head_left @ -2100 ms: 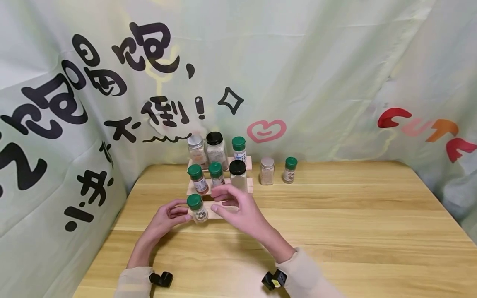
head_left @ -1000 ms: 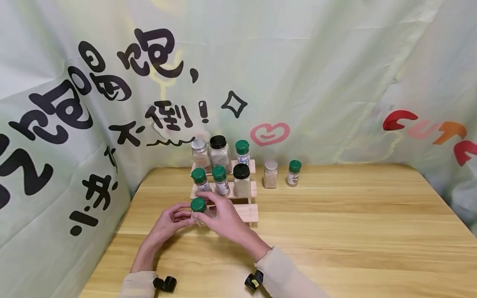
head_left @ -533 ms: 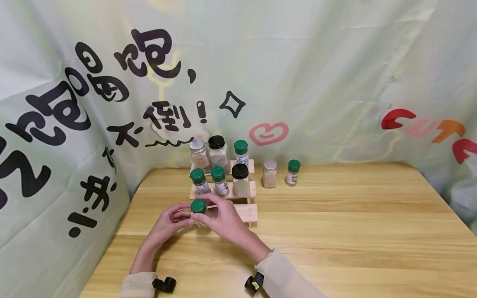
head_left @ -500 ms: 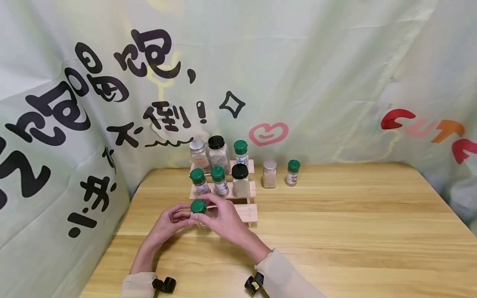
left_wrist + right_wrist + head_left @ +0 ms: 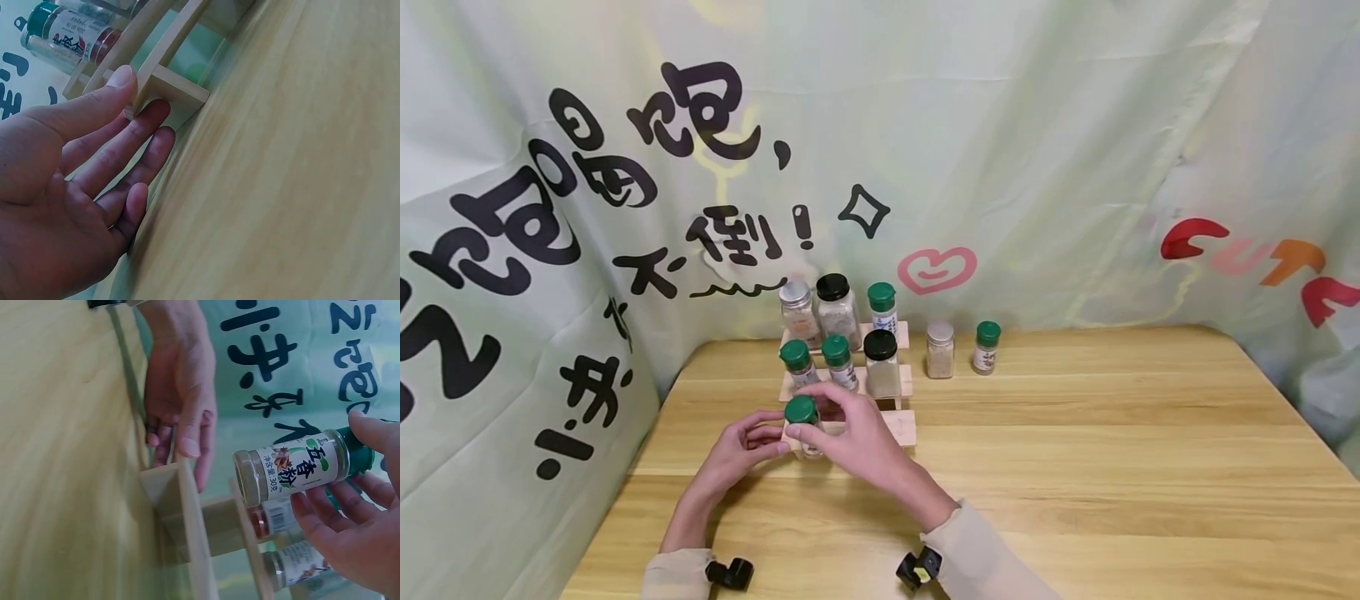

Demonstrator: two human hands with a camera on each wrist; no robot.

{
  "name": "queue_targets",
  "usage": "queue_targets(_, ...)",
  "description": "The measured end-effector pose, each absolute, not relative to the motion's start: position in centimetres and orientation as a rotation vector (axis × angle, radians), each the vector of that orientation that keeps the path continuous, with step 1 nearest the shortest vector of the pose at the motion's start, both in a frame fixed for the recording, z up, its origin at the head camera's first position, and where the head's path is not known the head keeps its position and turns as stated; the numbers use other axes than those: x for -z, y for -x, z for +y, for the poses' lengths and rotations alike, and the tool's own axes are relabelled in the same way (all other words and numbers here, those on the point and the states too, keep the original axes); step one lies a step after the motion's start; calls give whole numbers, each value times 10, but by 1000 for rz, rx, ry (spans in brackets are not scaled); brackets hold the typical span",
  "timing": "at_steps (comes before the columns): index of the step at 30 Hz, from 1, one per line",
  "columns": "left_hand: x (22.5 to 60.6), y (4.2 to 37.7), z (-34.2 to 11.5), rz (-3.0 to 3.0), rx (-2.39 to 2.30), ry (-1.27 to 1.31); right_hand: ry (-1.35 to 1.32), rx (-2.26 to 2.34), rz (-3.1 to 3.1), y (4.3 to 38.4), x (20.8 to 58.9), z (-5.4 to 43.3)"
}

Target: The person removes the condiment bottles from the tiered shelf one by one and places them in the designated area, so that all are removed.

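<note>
In the head view my right hand (image 5: 865, 433) holds a small green-capped spice jar (image 5: 802, 410) over the left end of the lowest step of a pale wooden tiered rack (image 5: 901, 427). The right wrist view shows this jar (image 5: 297, 465) by its label, with the thumb at the green cap and fingers along its side; its base is apart from the step. My left hand (image 5: 743, 446) grips the left end of that step. In the left wrist view, the thumb (image 5: 109, 100) lies on the plank and the other fingers curve beside its end.
Several jars stand on the upper two steps, among them a black-capped jar (image 5: 883, 367) and a silver-capped jar (image 5: 797, 308). Right of the rack, a silver-lidded jar (image 5: 940, 352) and a green-capped jar (image 5: 987, 348) stand on the wooden table (image 5: 1112, 450). A printed curtain (image 5: 1037, 167) hangs behind.
My right hand has come left from over the lowest step and taken hold of the green-capped spice jar, which stood there. It has since shifted slightly. The left hand keeps its place at the rack.
</note>
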State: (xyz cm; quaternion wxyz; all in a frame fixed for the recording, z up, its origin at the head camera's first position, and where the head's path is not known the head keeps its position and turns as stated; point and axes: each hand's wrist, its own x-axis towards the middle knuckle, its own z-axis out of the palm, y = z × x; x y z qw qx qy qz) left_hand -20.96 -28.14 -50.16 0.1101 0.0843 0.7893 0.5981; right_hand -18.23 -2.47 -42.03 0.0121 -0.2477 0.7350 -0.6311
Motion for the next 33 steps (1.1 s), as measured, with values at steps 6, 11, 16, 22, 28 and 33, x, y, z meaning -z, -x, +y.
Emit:
queue_targets(6,502,209,-281,2328,-1750,-243,733,1976,2287,180,408,-15)
queue_targets(11,503,210,-280,2337,-1737,-231,747,1990,2304,180,401,-5)
queue_targets(16,503,211,-279,2334,-1735,-231,770,2021,2302,181,397,4)
queue_targets(22,502,210,-279,2344,-1720,-217,785,2057,2296,185,392,12)
queue_targets(28,503,209,-280,2359,-1718,-182,787,2075,2348,189,386,23)
queue_targets(33,502,209,-281,2353,-1721,-178,778,2105,2397,193,382,36)
